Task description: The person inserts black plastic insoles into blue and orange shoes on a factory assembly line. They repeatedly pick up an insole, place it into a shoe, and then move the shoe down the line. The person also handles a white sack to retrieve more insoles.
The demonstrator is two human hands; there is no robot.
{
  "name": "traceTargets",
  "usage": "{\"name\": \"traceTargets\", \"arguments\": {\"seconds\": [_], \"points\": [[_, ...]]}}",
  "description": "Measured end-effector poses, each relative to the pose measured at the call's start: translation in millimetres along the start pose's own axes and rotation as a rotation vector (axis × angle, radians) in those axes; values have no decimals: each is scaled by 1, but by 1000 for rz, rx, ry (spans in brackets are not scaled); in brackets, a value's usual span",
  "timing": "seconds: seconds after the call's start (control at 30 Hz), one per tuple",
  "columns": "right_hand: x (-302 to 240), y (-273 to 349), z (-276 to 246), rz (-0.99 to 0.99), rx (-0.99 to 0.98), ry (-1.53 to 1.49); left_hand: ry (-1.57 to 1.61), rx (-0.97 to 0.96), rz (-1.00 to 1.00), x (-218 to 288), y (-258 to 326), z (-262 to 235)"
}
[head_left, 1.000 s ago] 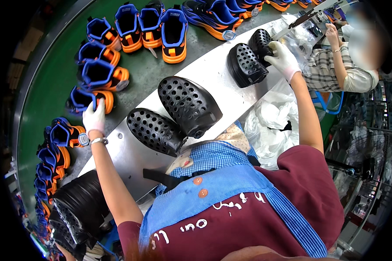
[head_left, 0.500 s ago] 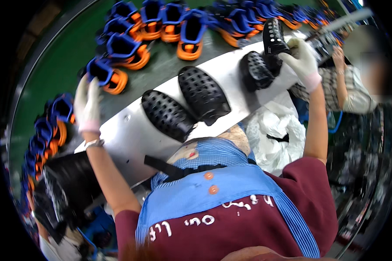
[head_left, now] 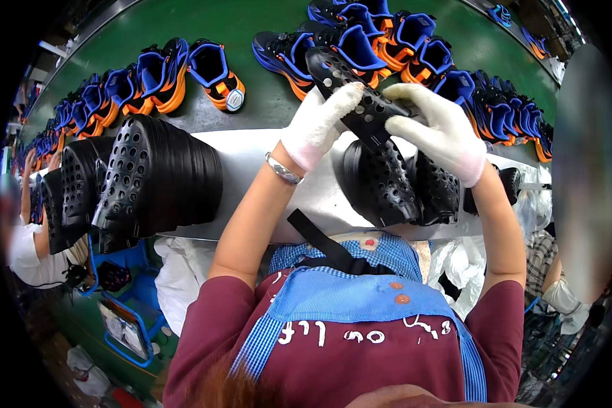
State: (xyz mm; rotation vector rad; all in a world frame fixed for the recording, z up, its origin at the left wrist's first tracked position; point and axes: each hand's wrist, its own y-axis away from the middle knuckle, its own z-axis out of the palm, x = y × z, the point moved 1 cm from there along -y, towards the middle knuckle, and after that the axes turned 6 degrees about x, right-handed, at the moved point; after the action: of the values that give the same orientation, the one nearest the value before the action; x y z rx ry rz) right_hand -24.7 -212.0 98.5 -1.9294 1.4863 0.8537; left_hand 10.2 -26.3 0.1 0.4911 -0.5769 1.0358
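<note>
In front of me, above a white ledge, I hold a black perforated shoe insert, tilted, between both hands. My left hand, in a white glove, pinches its near left edge. Gloved in white too, my right hand grips its right end between thumb and fingers. Right below it on the ledge lie stacked black inserts and, beside them, another stack. Behind the insert stand blue, black and orange sneakers.
Taller stacks of black inserts stand on the ledge at left. Rows of sneakers line the green table beyond. A person sits at far left, another at right. White plastic bags hang under the ledge.
My view has turned. My left hand has left a sneaker and come to the insert that my right hand holds. The right hand has brought that insert inward from the right.
</note>
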Motion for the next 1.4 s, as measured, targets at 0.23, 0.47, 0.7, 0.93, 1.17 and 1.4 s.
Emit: {"name": "traceTargets", "arguments": {"seconds": [0.23,0.47,0.7,0.93,1.17,1.4], "points": [[-6,-42,25,-105,46,367,42,76,107,9,-12,-13],[1,-74,31,-29,4,368,-53,95,70,27,-25,-28],[8,-117,7,102,-145,495,-1465,631,872,53,-65,-85],[1,-169,21,131,-451,483,-1552,612,722,73,-100,-118],[-4,-220,90,-44,-448,840,-1404,578,554,84,-102,-117],[15,-226,153,45,-236,698,-1501,672,706,64,-31,-89]]}}
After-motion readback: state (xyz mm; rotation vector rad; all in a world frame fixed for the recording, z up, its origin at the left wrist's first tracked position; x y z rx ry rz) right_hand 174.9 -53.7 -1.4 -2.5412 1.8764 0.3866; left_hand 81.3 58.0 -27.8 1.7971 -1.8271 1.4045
